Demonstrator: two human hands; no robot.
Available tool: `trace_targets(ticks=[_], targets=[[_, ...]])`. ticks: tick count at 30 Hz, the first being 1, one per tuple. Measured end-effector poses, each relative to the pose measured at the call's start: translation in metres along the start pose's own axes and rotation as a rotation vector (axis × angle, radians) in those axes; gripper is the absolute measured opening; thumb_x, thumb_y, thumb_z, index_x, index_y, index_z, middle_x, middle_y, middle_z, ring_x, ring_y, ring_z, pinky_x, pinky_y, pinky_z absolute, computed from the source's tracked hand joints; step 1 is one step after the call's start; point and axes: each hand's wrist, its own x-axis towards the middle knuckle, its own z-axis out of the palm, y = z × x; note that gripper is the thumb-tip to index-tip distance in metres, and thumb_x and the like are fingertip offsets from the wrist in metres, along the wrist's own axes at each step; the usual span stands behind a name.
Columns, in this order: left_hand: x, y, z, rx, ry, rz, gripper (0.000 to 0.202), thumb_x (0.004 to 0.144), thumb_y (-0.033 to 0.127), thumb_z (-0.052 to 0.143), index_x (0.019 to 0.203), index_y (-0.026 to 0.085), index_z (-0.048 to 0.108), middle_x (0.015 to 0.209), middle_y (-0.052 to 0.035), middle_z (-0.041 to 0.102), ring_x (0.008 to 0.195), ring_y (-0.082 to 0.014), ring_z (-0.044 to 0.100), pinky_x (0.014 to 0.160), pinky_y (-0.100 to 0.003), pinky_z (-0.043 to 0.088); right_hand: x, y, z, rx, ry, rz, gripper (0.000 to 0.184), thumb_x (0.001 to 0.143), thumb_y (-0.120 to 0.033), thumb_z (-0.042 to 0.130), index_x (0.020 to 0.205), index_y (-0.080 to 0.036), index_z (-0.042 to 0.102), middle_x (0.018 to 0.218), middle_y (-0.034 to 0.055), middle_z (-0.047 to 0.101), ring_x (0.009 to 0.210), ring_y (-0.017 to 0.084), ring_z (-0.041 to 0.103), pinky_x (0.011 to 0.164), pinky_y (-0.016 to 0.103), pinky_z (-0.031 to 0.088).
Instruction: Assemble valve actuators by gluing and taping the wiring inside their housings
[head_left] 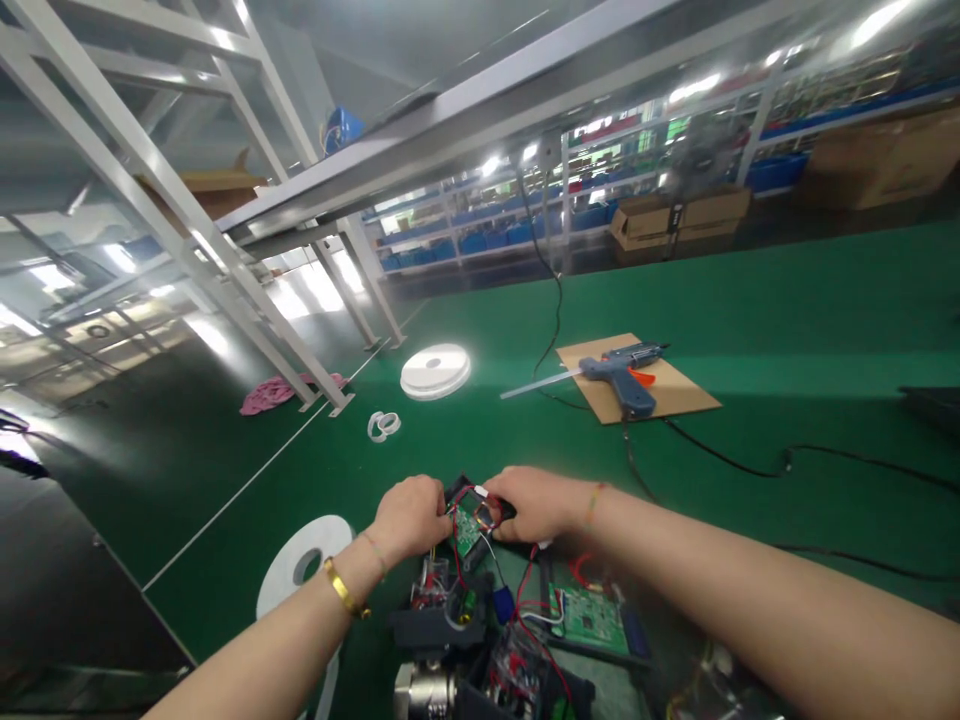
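Both hands meet over a small green circuit board (pixel 468 527) with red and black wires, set in a black housing on the green bench. My left hand (pixel 409 515) is curled shut and grips the board's left side. My right hand (pixel 536 503) is closed on the right side, pinching the wires or a small connector there. Below the hands lies a dark device (pixel 465 640) with more wiring, a metal cylinder and a second green circuit board (pixel 592 618).
A blue hot glue gun (pixel 622 372) rests on a cardboard sheet (pixel 675 392), its black cable (pixel 750 465) trailing to the right. White tape rolls (pixel 436 370), a smaller roll (pixel 383 425) and a large roll (pixel 304 565) lie to the left. Metal frame legs (pixel 330 400) and a pink cloth (pixel 266 395) stand behind.
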Motion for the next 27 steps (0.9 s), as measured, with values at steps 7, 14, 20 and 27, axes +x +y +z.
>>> trace_targets(ticks=[7,14,20,27], targets=[[-0.001,0.006,0.000,0.032,0.050,0.063,0.021,0.096,0.035,0.063,0.098,0.015,0.068,0.102,-0.0048,0.070,0.096,-0.0199,0.068,0.089,-0.042,0.056,-0.001,0.001,0.001,-0.003,0.022,-0.009,0.005,0.076,-0.023,0.071,0.080,-0.021,0.068,0.079,0.0011,0.071,0.073,0.018,0.064,0.057,0.024,0.035],[-0.004,-0.005,-0.009,-0.013,0.031,0.277,0.010,0.091,0.016,0.062,0.091,0.017,0.072,0.101,-0.0050,0.068,0.101,-0.0207,0.062,0.092,-0.039,0.050,0.001,0.002,0.006,-0.010,0.042,0.035,0.013,0.074,-0.029,0.077,0.082,-0.021,0.070,0.082,0.0027,0.071,0.083,0.021,0.065,0.062,0.025,0.038],[-0.006,-0.013,-0.006,-0.039,0.044,0.341,0.032,0.081,0.011,0.054,0.089,0.023,0.082,0.098,-0.0112,0.067,0.099,-0.0276,0.061,0.091,-0.040,0.047,0.001,0.000,0.008,-0.011,0.047,0.053,0.013,0.074,-0.029,0.077,0.081,-0.020,0.070,0.084,0.0057,0.071,0.090,0.025,0.064,0.064,0.027,0.038],[-0.027,-0.016,-0.007,-0.265,0.237,0.260,0.027,0.088,0.020,0.053,0.100,0.023,0.078,0.112,-0.0085,0.067,0.107,-0.0242,0.062,0.100,-0.038,0.047,-0.013,0.000,-0.001,0.039,0.075,0.123,0.028,0.079,-0.024,0.071,0.106,-0.020,0.064,0.096,0.0055,0.072,0.083,0.021,0.064,0.061,0.026,0.034]])
